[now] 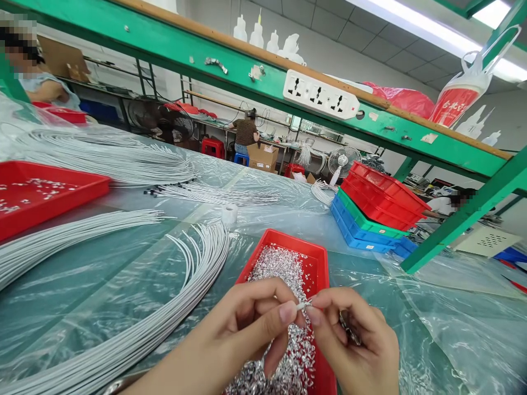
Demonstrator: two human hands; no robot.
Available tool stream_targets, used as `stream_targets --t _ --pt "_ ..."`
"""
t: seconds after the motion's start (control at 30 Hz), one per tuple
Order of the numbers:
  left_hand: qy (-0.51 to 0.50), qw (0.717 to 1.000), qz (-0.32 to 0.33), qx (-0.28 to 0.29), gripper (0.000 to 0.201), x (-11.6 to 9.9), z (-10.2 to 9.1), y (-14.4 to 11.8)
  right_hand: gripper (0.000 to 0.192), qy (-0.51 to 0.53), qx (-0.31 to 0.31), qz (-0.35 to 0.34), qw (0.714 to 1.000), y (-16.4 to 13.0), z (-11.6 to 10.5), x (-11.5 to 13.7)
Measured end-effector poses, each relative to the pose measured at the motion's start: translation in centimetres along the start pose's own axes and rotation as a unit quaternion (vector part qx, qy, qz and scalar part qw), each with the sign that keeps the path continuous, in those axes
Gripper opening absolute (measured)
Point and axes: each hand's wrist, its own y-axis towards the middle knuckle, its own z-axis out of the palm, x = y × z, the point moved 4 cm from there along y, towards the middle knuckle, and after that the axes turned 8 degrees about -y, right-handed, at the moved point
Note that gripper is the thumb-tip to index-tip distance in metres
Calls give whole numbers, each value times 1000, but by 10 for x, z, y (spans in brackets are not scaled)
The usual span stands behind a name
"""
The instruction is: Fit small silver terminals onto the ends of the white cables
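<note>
A cable end [302, 306] is held above the tray [320, 269], between two hands. It is pinched by the thumb and forefinger of the left hand [255, 323], and its tip is pinched by the thumb and forefinger of the right hand [358, 334]. A metal piece [349, 329] is enclosed by the right hand's curled fingers; its kind cannot be told. The tray is strewn with silvery scraps [278, 264]. Left of the tray, a curved bundle [206, 274] of white cables is laid; a white roll [229, 214] is set just past the tray's far left corner. Well left of the tray, white bits [49, 186] are contained in a red box [88, 188]. Beyond the tray to the right, crates [370, 211] are stacked. Above and beyond the tray, a power strip [321, 94] is mounted on a green beam [164, 48].
</note>
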Motion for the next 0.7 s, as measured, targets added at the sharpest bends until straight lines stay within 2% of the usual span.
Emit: stream_targets --t 0.3,0.7 --pt "-51 998 9 26 30 7 -2 7 16 -17 -8 16 1000 -1 -3 -1" --pt "-29 999 25 -10 30 7 -1 6 18 30 -18 59 998 -2 -2 -2"
